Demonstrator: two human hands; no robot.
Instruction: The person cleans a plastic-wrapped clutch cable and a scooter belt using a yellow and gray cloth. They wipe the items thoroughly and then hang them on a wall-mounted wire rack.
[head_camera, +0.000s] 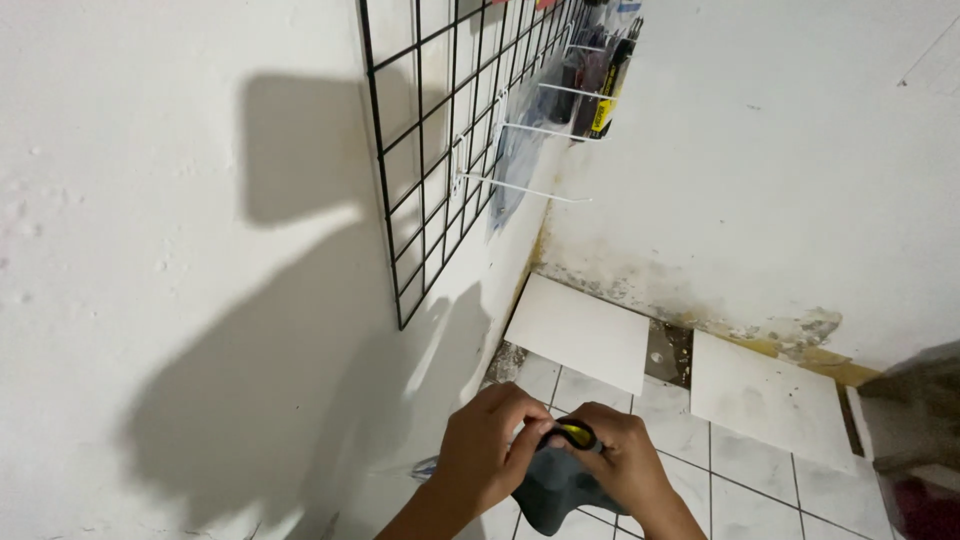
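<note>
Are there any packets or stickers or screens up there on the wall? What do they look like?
No screens or signs.
Hanging packet: top, in the white wire holder on the black wire grid; long, thin, black and yellow.
Clear bluish bag: hangs beside the grid, near the corner; soft, see-through.
More hanging things at the top edge: too cut off to tell.

Two hands (490, 455), one wire grid (450, 130), perhaps two loose tiles (580, 330).

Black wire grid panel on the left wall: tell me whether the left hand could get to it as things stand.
Probably yes: nothing stands between the left hand and the black wire grid panel, but both hands grip a dark grey object.
</note>
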